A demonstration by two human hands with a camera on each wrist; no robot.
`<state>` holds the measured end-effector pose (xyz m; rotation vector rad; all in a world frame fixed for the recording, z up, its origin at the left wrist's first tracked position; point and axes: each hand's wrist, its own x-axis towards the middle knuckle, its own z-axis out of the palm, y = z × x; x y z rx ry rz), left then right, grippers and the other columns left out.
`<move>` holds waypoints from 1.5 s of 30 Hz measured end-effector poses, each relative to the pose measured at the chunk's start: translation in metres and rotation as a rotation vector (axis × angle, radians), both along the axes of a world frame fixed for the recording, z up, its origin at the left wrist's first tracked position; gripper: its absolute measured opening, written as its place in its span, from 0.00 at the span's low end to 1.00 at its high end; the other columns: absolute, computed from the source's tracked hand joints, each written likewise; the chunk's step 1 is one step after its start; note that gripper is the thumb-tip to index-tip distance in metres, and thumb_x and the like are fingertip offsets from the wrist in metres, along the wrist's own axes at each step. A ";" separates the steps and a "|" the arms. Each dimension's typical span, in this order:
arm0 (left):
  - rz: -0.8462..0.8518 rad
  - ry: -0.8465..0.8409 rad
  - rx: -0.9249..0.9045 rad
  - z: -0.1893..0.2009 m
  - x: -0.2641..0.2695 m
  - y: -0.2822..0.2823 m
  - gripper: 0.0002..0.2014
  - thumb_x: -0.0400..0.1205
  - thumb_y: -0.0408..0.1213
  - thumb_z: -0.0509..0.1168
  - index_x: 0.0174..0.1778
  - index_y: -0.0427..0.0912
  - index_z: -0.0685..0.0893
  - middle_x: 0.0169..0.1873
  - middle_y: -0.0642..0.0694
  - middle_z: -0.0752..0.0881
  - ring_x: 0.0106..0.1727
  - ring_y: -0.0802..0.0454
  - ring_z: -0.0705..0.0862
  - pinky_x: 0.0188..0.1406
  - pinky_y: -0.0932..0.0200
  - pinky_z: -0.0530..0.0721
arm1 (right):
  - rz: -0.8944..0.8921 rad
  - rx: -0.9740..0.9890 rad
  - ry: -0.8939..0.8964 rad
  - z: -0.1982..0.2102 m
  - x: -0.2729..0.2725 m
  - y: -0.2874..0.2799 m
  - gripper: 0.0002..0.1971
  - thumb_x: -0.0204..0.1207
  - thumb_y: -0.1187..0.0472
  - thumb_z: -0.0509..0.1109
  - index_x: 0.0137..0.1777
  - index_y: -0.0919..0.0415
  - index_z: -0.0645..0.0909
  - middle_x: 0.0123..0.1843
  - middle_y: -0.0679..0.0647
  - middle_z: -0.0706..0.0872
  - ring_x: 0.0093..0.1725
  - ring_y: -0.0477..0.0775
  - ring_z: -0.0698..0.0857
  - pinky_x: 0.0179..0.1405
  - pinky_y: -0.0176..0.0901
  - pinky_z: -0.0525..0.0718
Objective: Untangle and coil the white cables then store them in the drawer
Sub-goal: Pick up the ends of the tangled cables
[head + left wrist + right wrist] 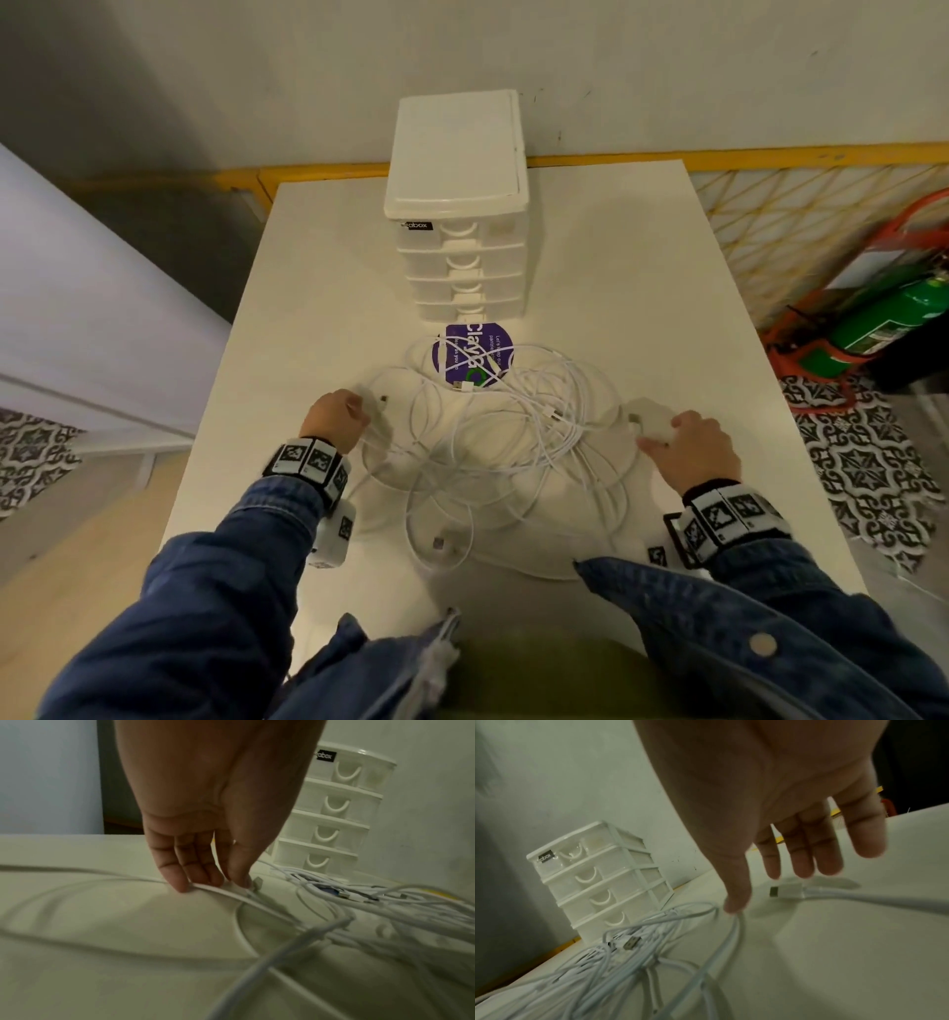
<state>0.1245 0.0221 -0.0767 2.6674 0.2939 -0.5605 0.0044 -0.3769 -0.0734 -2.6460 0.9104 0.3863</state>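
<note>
Several thin white cables [493,437] lie knotted on the white surface [642,288]; left hand [205,841] pinches one strand, right hand [795,821] hovers spread; pulling risks tightening knots.

Drawer unit [462,226] at back of surface [642,288], against wall. Sticker [472,352] just before it. Cable tangle [503,437] in front, overlapping sticker. Left hand [334,419] at tangle's left, right hand [690,449] at its right.

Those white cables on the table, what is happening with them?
A person is starting to untangle them. The cables lie in one loose tangle on the table, in front of the drawer unit, whose drawers are all closed. The left hand pinches one cable near its plug. The right hand hovers open over another plug.
</note>
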 end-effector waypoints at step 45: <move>-0.272 -0.492 -0.353 0.080 0.025 -0.094 0.04 0.80 0.33 0.64 0.44 0.37 0.82 0.37 0.42 0.82 0.37 0.46 0.79 0.38 0.57 0.74 | 0.194 0.264 -0.417 0.054 0.029 0.048 0.12 0.80 0.50 0.61 0.42 0.55 0.80 0.29 0.46 0.77 0.34 0.54 0.78 0.27 0.38 0.69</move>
